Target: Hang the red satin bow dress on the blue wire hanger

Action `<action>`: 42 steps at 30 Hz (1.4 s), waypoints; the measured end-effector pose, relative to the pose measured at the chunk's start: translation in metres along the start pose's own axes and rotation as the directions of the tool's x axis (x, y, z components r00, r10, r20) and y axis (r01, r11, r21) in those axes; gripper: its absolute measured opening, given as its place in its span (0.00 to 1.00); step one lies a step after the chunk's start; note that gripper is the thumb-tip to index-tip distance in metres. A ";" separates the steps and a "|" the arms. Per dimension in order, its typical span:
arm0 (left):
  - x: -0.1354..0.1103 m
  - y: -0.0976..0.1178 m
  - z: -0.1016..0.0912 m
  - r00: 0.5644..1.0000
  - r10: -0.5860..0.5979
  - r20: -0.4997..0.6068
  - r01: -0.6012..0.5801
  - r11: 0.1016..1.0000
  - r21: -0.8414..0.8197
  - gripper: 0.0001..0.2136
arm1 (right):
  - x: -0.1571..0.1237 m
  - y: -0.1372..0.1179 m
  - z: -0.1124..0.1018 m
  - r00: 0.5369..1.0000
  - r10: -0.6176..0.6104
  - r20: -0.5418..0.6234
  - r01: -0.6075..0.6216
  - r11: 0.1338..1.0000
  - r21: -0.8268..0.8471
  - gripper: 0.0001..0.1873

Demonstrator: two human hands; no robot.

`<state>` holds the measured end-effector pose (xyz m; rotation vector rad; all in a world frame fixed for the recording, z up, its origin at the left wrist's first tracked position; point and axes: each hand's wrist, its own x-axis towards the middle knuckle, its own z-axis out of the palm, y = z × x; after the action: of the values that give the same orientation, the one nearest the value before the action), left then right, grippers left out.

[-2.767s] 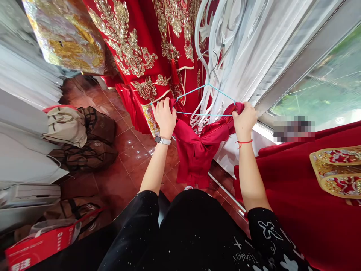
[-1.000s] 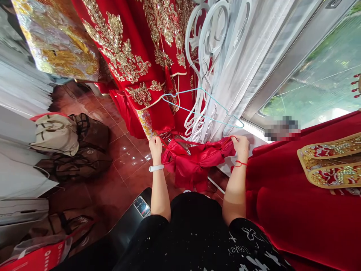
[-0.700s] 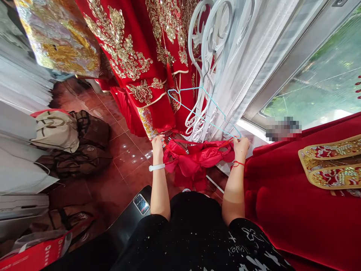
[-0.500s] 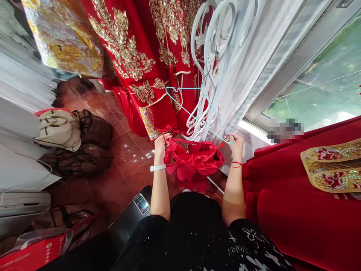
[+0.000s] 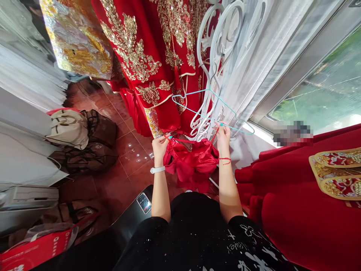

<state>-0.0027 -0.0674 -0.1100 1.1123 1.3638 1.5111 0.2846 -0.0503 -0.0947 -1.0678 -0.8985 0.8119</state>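
Note:
A red satin garment point(image 5: 194, 158) with thin straps hangs between my two hands, its upper edge held spread. My left hand point(image 5: 160, 146) is closed in a pinch on the garment's left strap. My right hand point(image 5: 224, 132) pinches the right strap, with the lower bar of a light-blue wire hanger point(image 5: 194, 92) at its fingertips. The hanger sits tilted just beyond the garment, its right end sticking out past my right hand. Whether its hook rests on anything is unclear.
Red gowns with gold beading point(image 5: 135, 56) hang ahead, beside a white scrollwork metal stand point(image 5: 213, 41). Red cloth point(image 5: 282, 180) fills the right side. Brown bags point(image 5: 98, 131) lie on the tiled floor at left. A phone point(image 5: 144, 203) rests on a black surface near my left arm.
My right hand has moved left, from the hanger's right end to partway along its lower bar. The hanger has shifted right and tilted, and the garment's top is drawn narrower.

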 end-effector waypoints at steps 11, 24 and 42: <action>0.035 0.033 -0.002 0.985 0.155 0.075 -0.154 0.988 -0.018 0.28 | 0.001 -0.025 -0.007 0.987 -0.068 -0.146 0.094 0.979 0.182 0.11; 0.061 0.072 0.000 0.957 0.150 0.248 -0.144 0.989 -0.040 0.30 | 0.001 -0.029 -0.014 0.994 -0.034 -0.099 0.055 0.974 0.218 0.14; 0.075 0.149 0.040 0.701 -0.005 0.713 -0.366 0.856 0.365 0.06 | 0.002 -0.023 -0.010 0.995 0.047 -0.093 -0.034 0.989 0.145 0.13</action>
<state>0.0126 0.0008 0.0464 1.9534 1.1034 0.6956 0.2973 -0.0581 -0.0749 -0.9927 -0.7281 0.8392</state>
